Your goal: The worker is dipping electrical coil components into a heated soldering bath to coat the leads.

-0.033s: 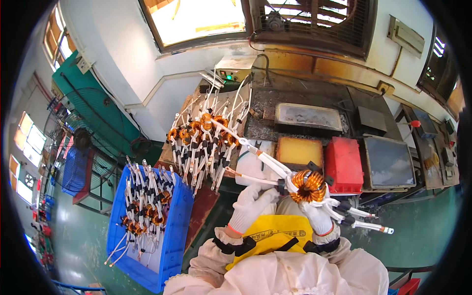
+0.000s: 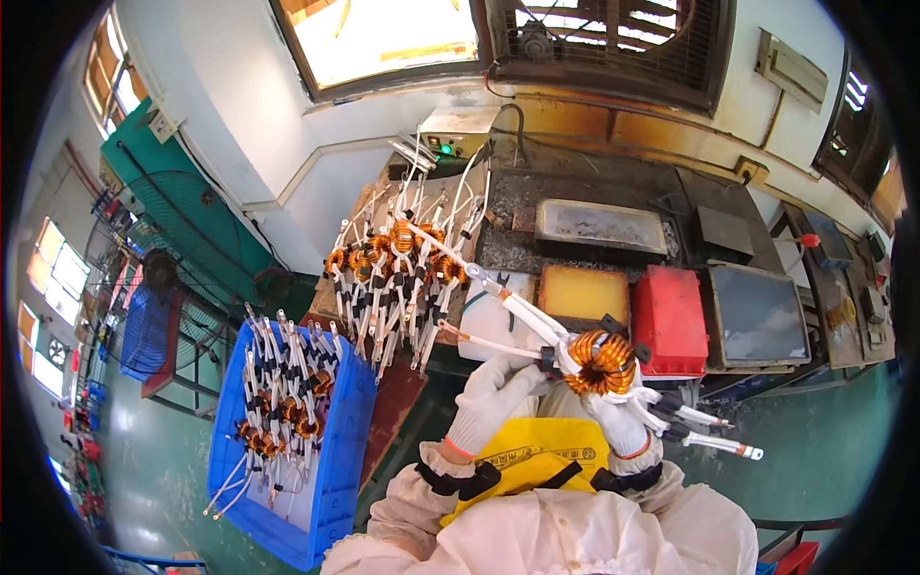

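A toroidal choke coil (image 2: 602, 362), wound in copper-coloured wire, is held up in front of me. White sleeved leads with metal lug ends stick out of it toward the upper left and the lower right. My right hand (image 2: 621, 422), in a white glove, is closed round the coil's underside and the leads there; part of its fingers is hidden. My left hand (image 2: 489, 402), gloved too, has its fingers bent in a pinch at the lower left lead (image 2: 494, 345), beside a black sleeve; the fingertips are partly hidden.
Similar coils (image 2: 398, 254) lie heaped on the bench to the left; a blue crate (image 2: 359, 422) holds more. Ahead are a tray of yellowish material (image 2: 583, 295), a red box (image 2: 673, 321), a grey-surfaced pot (image 2: 602, 226) and a dark square tray (image 2: 759, 316). A control box (image 2: 460, 131) stands behind.
The coil's lower right leads have shifted very slightly left and down. Both hands keep their places.
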The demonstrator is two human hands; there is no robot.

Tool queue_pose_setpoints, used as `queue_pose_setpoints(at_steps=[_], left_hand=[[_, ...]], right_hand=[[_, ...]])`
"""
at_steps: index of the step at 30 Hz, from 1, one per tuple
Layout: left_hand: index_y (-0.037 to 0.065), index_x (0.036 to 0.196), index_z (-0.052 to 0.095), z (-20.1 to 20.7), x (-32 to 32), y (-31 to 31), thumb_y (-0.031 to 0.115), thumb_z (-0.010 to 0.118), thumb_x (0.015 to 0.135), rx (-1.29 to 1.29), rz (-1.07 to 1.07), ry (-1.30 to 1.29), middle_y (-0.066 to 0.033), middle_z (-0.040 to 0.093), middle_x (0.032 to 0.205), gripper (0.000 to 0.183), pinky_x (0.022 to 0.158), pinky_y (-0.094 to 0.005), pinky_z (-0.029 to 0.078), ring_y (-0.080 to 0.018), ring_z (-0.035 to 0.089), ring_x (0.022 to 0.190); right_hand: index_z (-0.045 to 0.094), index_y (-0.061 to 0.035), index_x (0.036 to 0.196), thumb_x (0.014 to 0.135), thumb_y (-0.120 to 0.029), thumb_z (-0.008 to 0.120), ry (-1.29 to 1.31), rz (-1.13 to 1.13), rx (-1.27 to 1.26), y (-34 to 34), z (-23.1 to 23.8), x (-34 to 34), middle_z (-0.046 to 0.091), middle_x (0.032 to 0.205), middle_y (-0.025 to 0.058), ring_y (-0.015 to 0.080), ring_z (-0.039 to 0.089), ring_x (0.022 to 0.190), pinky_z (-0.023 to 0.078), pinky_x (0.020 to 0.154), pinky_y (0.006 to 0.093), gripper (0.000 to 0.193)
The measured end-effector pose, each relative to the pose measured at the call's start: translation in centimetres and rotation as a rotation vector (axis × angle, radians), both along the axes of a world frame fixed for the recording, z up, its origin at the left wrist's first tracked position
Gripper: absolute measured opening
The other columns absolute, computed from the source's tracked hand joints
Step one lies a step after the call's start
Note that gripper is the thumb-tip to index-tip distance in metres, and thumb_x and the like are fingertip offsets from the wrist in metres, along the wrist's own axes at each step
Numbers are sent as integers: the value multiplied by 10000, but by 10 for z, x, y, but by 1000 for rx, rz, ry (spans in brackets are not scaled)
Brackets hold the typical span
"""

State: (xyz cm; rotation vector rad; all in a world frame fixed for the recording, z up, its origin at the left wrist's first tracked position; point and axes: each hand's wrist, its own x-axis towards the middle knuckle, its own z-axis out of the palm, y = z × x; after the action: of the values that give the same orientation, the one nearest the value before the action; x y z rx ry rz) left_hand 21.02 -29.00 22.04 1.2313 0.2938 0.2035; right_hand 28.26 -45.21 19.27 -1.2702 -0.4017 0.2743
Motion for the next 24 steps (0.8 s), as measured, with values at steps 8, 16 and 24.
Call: queue_pose_setpoints(at_steps=[8,16,24], left_hand=[[-15,1134,507,6,0,-3,83,516,891,-54,-24,-53,-41,599,983,262,760,-227,465,-96,568,870],[19,1024,510,8,3,25,180,470,929,-293,208,-131,-61,601,735,191,525,-301,520,-174,600,556],[27,1039,518,-19,1,31,288,463,940,-488,70,-155,-52,589,756,285,611,-299,494,-155,581,656]], right_hand=[[476,-49,1210,881,-221,534,-30,143,-88,-14,-31,-3,523,1168,42,167,502,1002,420,846,311,376],[435,-16,1225,816,-309,641,166,122,72,-29,-63,14,558,1118,65,144,563,838,465,660,248,544],[446,-55,1156,838,-30,538,161,246,216,-55,-97,24,533,1004,33,93,526,854,475,712,242,332]])
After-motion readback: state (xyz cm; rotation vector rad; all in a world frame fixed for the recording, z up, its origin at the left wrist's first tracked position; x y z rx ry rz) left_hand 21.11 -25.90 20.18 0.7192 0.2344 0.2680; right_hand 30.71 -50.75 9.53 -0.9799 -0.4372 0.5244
